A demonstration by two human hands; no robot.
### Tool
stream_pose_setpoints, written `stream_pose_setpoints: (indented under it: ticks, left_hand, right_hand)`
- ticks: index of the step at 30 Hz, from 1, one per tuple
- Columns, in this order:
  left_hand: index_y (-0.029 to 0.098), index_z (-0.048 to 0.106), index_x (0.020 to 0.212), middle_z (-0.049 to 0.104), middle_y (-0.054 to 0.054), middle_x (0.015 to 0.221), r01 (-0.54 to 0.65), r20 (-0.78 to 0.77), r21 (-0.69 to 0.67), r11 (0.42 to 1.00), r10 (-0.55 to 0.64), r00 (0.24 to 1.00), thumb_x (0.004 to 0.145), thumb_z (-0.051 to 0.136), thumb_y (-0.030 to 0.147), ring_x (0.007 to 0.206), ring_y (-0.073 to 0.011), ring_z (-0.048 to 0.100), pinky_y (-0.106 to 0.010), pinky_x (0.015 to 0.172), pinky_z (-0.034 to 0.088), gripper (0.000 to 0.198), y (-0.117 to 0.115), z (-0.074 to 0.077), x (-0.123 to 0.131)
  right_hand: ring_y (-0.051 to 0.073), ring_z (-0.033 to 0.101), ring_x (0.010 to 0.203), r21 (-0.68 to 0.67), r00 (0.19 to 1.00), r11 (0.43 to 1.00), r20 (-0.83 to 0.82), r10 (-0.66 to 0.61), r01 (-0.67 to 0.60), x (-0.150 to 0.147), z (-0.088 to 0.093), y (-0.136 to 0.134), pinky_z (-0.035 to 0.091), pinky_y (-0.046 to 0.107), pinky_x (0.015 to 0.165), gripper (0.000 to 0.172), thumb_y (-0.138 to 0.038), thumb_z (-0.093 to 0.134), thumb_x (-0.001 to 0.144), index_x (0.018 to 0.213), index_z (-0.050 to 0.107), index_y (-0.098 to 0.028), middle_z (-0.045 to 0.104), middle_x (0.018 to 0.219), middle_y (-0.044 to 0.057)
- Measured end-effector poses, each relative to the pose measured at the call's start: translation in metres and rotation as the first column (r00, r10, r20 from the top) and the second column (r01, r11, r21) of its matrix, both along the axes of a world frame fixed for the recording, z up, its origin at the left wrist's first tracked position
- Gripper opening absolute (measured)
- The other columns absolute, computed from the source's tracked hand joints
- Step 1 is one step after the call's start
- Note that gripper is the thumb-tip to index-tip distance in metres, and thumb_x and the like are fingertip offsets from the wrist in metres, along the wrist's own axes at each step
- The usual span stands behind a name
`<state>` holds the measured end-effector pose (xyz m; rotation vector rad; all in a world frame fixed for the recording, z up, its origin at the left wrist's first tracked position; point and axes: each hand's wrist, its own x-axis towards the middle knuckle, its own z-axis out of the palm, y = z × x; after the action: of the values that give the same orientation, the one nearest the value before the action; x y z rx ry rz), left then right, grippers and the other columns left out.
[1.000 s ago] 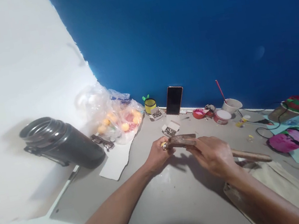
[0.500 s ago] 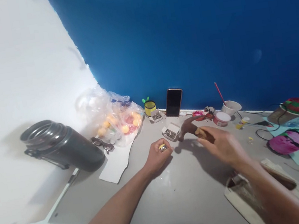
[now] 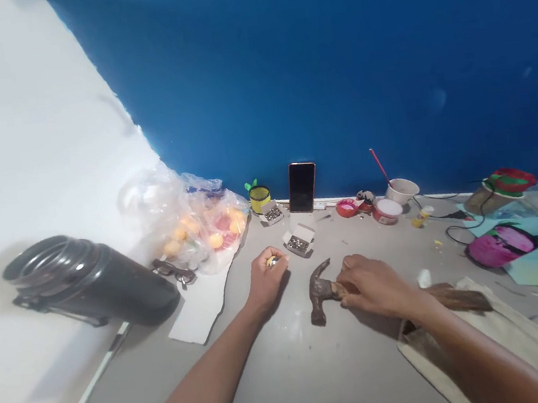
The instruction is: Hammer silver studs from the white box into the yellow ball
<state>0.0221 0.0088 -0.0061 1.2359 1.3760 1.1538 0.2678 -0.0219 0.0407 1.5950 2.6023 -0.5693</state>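
Note:
A claw hammer (image 3: 317, 294) with a rusty head and a wooden handle lies at the table's middle. My right hand (image 3: 371, 286) is closed around the handle near the head; the handle's end shows beyond my wrist. My left hand (image 3: 265, 278) is closed, resting on the table to the left of the hammer. Between its fingers shows a small yellow and silver object (image 3: 272, 261), mostly hidden. Just beyond the left hand stands an opened small box (image 3: 298, 244) of shiny metal pieces, and a similar box (image 3: 271, 213) sits farther back.
A dark flask (image 3: 103, 280), glasses (image 3: 174, 271) and a plastic bag of orange things (image 3: 207, 227) are left. A phone (image 3: 302, 187) leans on the blue wall. Paint pots (image 3: 388, 211), a white cup (image 3: 403, 191) and a cloth bag (image 3: 517, 339) are right.
My right hand has lowered the hammer from above the table, nearer to me, and its head has turned. My left hand stays closed on the small object.

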Motion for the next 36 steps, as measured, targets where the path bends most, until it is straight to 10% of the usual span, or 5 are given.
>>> stream_pose_setpoints:
  ticks: [9,15,36]
  left_hand:
    - [0.019,0.059,0.073,0.049,0.006,0.055,0.018,-0.062,0.027,0.999,-0.016,0.998,0.078,0.065,0.035,0.053,-0.0100,0.042,-0.023,0.055,0.033,0.018,0.001,-0.001,0.003]
    - [0.018,0.060,0.073,0.052,0.004,0.061,0.059,-0.123,0.068,0.996,-0.050,0.991,0.078,0.062,0.034,0.059,-0.0120,0.045,-0.024,0.059,0.037,0.016,0.002,-0.003,0.001]
    - [0.020,0.059,0.068,0.057,0.000,0.066,0.078,-0.190,0.016,0.997,-0.073,0.979,0.078,0.061,0.040,0.066,-0.0166,0.050,-0.027,0.065,0.041,0.022,0.005,0.004,-0.001]
  right_hand:
    - [0.024,0.068,0.100,0.212,0.994,0.977,0.099,-0.037,0.015,-0.043,0.031,0.054,0.040,0.029,0.073,0.027,-0.026,0.049,0.100,0.099,0.076,-0.024,0.076,0.107,0.008]
    - [0.027,0.068,0.109,0.228,0.979,0.967,0.193,0.070,-0.114,-0.087,0.013,0.094,0.047,0.031,0.081,0.029,-0.014,0.052,0.093,0.109,0.075,-0.019,0.075,0.112,0.013]
    - [0.028,0.072,0.103,0.209,0.986,0.973,0.157,0.061,-0.094,-0.092,-0.006,0.094,0.051,0.033,0.077,0.024,-0.015,0.053,0.094,0.107,0.073,-0.014,0.075,0.106,0.016]
